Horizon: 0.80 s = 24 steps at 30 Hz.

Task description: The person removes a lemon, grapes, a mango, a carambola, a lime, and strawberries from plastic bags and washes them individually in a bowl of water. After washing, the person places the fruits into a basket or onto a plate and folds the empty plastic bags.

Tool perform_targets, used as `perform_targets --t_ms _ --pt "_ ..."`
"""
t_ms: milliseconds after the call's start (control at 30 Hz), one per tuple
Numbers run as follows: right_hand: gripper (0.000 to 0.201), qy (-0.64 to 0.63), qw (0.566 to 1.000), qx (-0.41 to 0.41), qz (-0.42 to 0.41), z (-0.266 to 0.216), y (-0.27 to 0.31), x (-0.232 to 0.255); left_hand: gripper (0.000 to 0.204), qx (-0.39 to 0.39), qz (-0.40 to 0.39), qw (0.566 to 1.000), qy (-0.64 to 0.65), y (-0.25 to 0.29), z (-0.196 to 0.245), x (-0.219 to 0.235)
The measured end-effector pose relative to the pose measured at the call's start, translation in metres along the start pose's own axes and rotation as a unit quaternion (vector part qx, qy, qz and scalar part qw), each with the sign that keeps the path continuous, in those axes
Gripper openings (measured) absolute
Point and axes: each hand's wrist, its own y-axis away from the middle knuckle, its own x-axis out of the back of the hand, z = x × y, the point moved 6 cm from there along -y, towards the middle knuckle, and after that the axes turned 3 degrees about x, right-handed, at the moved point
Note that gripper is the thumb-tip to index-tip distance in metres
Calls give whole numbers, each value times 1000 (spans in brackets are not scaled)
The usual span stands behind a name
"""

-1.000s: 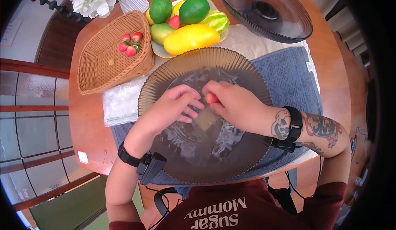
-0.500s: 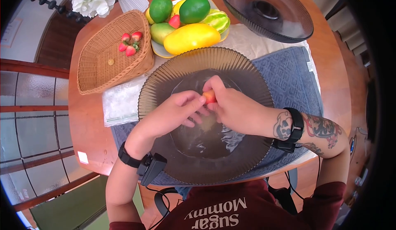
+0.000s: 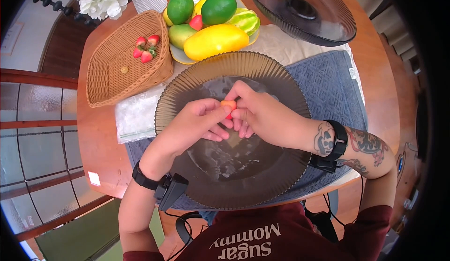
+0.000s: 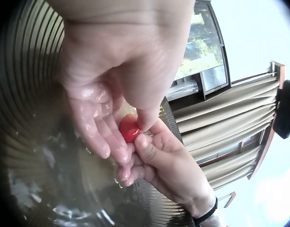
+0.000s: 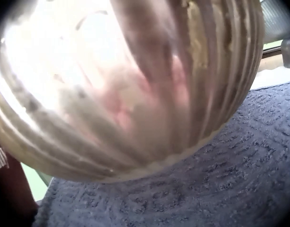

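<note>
A small red strawberry is held between both hands above a large ribbed, smoky glass bowl with water in it. My left hand pinches it between thumb and fingers, the other fingers stretched beneath. From the opposite side my right hand grips it with thumb and index finger. In the left wrist view the strawberry looks glossy, and wet fingers surround it. The right wrist view mostly shows the bowl's outer wall, with the hands blurred through the glass.
A wicker basket with several strawberries stands at the left. Behind the bowl is a plate of mixed fruit. A second glass bowl sits at the back right. A blue towel and a plastic bag lie around the bowl.
The left hand has moved in and now pinches the strawberry together with the right hand. The strawberry has risen and shifted slightly left. The water's surface has grown calmer.
</note>
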Motion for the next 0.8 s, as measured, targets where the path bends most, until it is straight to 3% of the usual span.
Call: perform_targets --t_ms 100,300,400,500,567,600,700,767,800 --pt "8 -4 1000 -17 2 -2 0 1 39 -12 26 1000 12 0 3 1" --pt "29 42 998 -43 -8 6 4 3 36 26 59 998 11 1 1 5" --pt "36 -7 998 -46 49 13 4 13 32 -9 80 997 8 0 -2 9" --pt "35 26 993 -20 115 13 3 21 32 43 64 992 -104 0 -10 8" --pt "35 28 997 -55 47 16 4 14 35 -140 -63 947 -281 -2 -7 -11" --pt "35 29 997 -55 48 17 4 14 35 -141 -64 947 -281 -3 -10 -9" --pt "34 73 996 -52 13 21 4 8 33 -98 -58 952 -284 -1 -5 -10" --pt "33 106 990 -19 95 19 5 16 33 -14 60 985 -161 -3 -9 6" --pt "33 105 990 -19 94 18 5 15 33 -14 61 985 -160 -2 -5 5"
